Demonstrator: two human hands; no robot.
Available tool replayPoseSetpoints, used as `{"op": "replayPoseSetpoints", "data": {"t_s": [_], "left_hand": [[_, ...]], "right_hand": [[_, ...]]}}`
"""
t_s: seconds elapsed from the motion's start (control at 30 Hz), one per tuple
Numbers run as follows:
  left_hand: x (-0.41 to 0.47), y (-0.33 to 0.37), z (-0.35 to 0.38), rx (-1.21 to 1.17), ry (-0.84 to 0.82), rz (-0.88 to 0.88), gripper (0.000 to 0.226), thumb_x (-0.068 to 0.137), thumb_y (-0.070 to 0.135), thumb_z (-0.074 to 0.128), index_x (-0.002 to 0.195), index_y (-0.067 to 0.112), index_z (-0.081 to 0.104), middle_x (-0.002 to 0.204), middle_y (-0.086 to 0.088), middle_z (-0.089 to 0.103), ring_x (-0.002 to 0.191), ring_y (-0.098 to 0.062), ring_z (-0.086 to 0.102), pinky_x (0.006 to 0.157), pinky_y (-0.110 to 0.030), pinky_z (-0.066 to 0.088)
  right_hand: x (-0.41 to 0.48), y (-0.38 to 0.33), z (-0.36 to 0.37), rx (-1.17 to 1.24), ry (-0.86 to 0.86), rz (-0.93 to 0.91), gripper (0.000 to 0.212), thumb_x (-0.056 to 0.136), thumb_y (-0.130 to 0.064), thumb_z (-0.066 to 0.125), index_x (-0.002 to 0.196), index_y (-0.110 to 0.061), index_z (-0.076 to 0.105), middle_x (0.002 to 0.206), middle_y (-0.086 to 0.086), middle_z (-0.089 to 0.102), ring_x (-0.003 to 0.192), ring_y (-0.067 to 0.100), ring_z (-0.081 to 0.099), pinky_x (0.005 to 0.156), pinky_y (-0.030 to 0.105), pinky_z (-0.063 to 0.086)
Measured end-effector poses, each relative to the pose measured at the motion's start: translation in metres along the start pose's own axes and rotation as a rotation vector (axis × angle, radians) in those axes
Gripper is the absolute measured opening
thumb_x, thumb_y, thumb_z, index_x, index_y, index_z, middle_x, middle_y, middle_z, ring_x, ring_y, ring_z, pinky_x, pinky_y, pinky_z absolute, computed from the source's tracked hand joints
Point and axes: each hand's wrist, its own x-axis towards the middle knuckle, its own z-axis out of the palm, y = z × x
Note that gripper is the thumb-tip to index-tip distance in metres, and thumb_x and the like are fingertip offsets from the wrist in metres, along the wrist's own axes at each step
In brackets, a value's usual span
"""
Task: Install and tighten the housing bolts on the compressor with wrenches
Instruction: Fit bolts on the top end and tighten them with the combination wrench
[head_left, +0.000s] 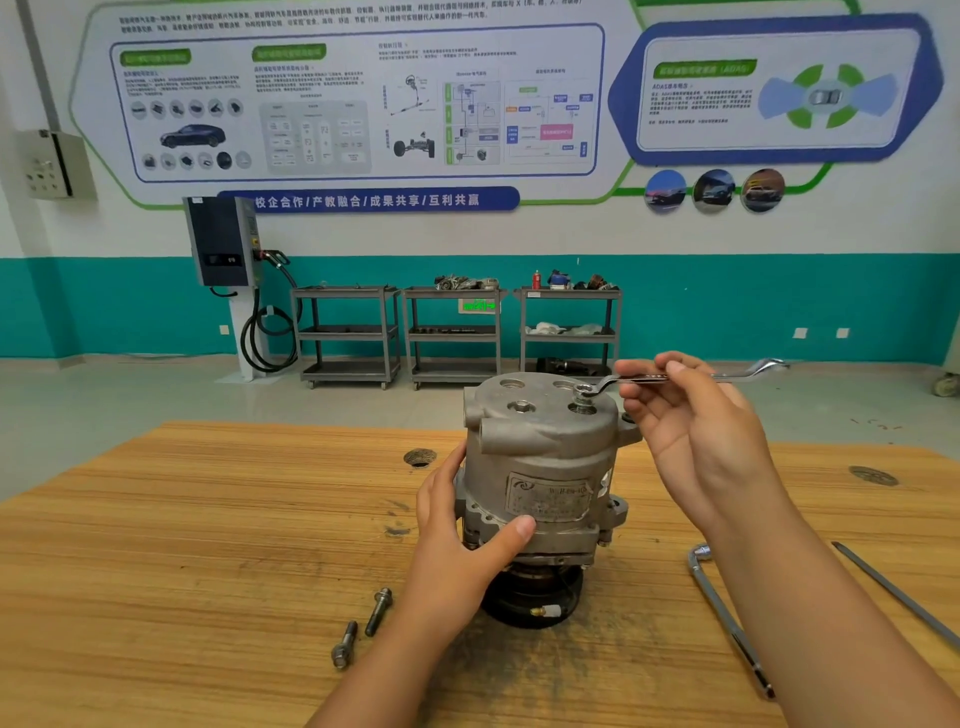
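1. The grey cast-metal compressor (540, 457) stands upright, pulley end down, near the middle of the light wooden table (208, 545).
2. The left hand (467, 535) wraps the lower left of the housing, thumb across the near face, and steadies it.
3. The right hand (691, 431) pinches the shank of a slim steel double-ended ring wrench (675, 376) between thumb and fingers.
4. The wrench's long axis runs left to right. Its left ring sits over the steel hex bolt head (584, 397) on the right of the top face, and the gripping hand lies right of the bolt. A turn would probably sweep nearward or farward.
5. Two loose dark flanged bolts (378, 611) lie on the table, near-left of the compressor — not yet fitted.
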Motion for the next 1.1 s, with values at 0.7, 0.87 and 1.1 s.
{"op": "replayPoseSetpoints", "data": {"t_s": [0.7, 0.87, 1.1], "left_hand": [[-0.001, 0.003, 0.0, 0.003, -0.006, -0.019, 0.076, 0.053, 0.071, 0.066, 0.11, 0.08, 0.017, 0.143, 0.021, 0.023, 0.13, -0.005, 0.035, 0.102, -0.028, 0.035], [-0.001, 0.003, 0.0, 0.011, -0.003, -0.021, 0.075, 0.058, 0.067, 0.068, 0.109, 0.082, 0.016, 0.14, 0.024, 0.023, 0.128, -0.004, 0.034, 0.1, -0.027, 0.033], [0.0, 0.002, 0.001, 0.025, 0.001, -0.023, 0.073, 0.063, 0.061, 0.067, 0.11, 0.079, 0.015, 0.137, 0.025, 0.021, 0.122, -0.002, 0.031, 0.097, -0.026, 0.03]], "right_hand": [[-0.005, 0.02, 0.004, 0.031, 0.101, -0.157, 0.022, 0.099, -0.002, 0.031, 0.085, -0.009, 0.046, 0.068, 0.006, 0.071, 0.059, 0.015, 0.064, 0.059, 0.024, 0.053], [-0.007, 0.019, 0.005, -0.087, 0.111, -0.249, 0.021, 0.099, -0.003, 0.033, 0.085, -0.009, 0.047, 0.069, 0.006, 0.071, 0.06, 0.02, 0.068, 0.057, 0.024, 0.055], [-0.013, 0.031, 0.009, -0.192, 0.144, -0.429, 0.013, 0.09, -0.015, 0.04, 0.082, -0.014, 0.05, 0.075, 0.008, 0.072, 0.064, 0.026, 0.068, 0.06, 0.027, 0.054]]}}
